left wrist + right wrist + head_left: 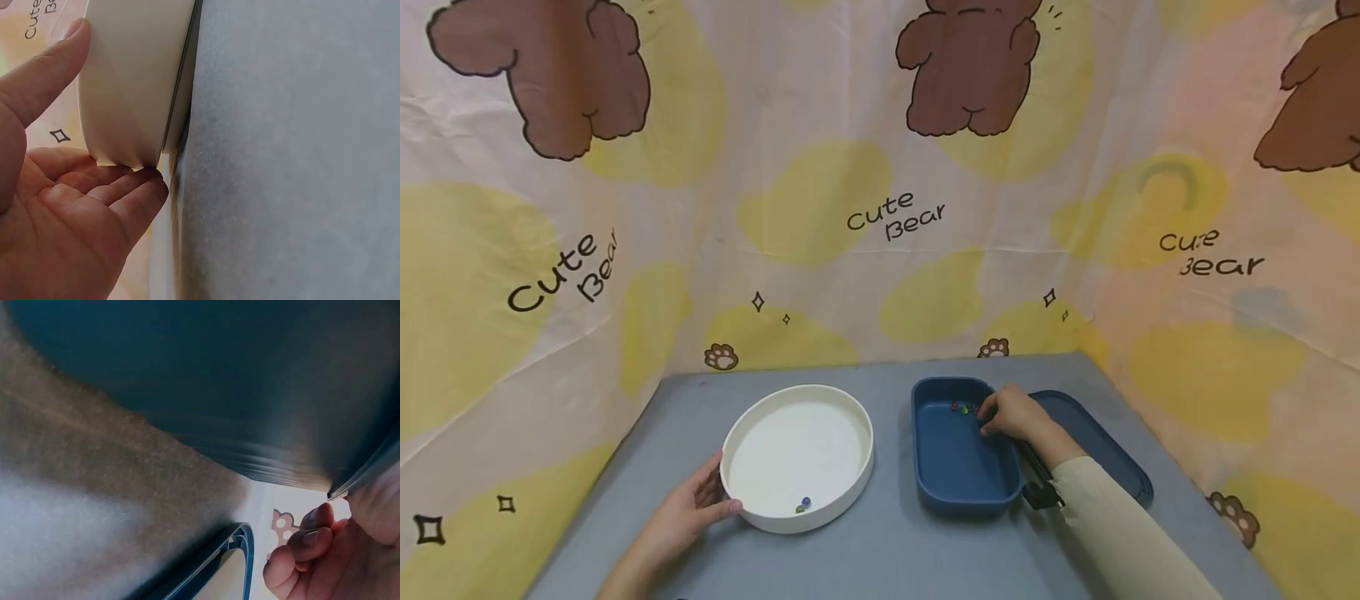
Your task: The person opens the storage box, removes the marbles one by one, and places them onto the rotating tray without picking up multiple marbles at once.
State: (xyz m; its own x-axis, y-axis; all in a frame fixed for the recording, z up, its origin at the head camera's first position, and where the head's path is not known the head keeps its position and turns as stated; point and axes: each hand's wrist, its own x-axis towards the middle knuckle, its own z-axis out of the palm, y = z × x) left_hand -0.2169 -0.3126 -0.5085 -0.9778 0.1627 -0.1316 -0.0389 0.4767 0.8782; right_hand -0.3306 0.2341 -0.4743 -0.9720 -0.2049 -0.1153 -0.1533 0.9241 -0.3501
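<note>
A white round dish (797, 450) stands left of centre, with two small glassy balls (803, 504), one blue and one brownish, near its front wall. My left hand (681, 508) holds the dish at its left edge, thumb by the near rim, fingertips against the outer wall (128, 125). To the right stands a deep blue box (958, 467). Near its back, several small red, green and dark balls (964, 409) lie on the floor. Over the box's right wall reaches my right hand (1011, 412), thumb and forefinger slightly apart beside the balls. The right wrist view hides its fingertips behind the wall.
A flat blue lid (1101, 446) lies on the grey tabletop (895, 550) right of the box, partly under my right forearm. A black wrist device (1041, 493) hangs close to the box's right wall. Patterned cloth (895, 292) encloses the table's back and sides.
</note>
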